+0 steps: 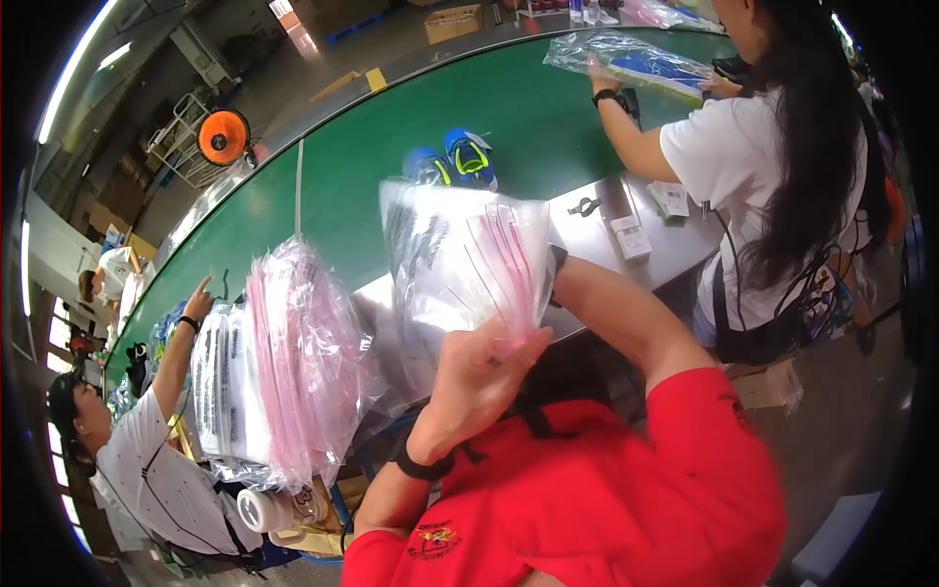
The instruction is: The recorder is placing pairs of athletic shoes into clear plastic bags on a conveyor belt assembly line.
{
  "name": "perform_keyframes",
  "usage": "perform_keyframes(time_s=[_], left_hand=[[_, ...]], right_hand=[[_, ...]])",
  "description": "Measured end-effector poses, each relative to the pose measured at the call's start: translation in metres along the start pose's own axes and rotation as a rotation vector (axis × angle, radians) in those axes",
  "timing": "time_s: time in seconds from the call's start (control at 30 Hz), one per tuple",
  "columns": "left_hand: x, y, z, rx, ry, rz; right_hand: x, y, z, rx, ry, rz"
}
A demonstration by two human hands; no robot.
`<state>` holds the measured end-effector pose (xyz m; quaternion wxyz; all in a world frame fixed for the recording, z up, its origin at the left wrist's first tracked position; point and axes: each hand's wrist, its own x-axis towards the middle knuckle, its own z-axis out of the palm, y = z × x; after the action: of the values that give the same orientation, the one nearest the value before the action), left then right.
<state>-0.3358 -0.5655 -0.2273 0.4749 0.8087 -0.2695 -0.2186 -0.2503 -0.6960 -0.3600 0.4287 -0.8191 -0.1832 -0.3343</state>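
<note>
In front of my chest, my left hand [479,377] is closed on the gathered lower edge of a clear plastic bag [430,245] with pink strips along its side. Whether this is one bag or several together I cannot tell. My right forearm [611,308] reaches up behind the bag, and the plastic hides that hand's fingers. Just beyond the bag, a pair of blue and black shoes [469,161] with yellow-green trim sits on the green conveyor belt [362,161]. A thick stack of pink-edged plastic bags [303,362] hangs over the near edge to the left.
On the metal ledge [577,235] to the right lie white tag stacks [631,238] and a small dark object [585,206]. A co-worker [782,176] at right holds a bagged blue shoe [655,70]. Another person [147,440] at left reaches toward the belt. A white jug [264,511] stands below the bags.
</note>
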Motion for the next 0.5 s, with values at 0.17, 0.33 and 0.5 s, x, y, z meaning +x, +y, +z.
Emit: perform_keyframes(time_s=[0.17, 0.33, 0.5], left_hand=[[0.011, -0.011, -0.024, 0.055, 0.223, 0.062], [0.032, -0.031, -0.082, -0.184, 0.783, 0.078], [0.017, -0.041, -0.121, -0.186, 1.008, 0.094]], right_hand=[[0.002, -0.014, 0.055, -0.002, 0.042, -0.008], [0.034, -0.031, 0.102, -0.273, -0.704, 0.121], [0.068, -0.074, 0.034, -0.016, -0.856, 0.053]])
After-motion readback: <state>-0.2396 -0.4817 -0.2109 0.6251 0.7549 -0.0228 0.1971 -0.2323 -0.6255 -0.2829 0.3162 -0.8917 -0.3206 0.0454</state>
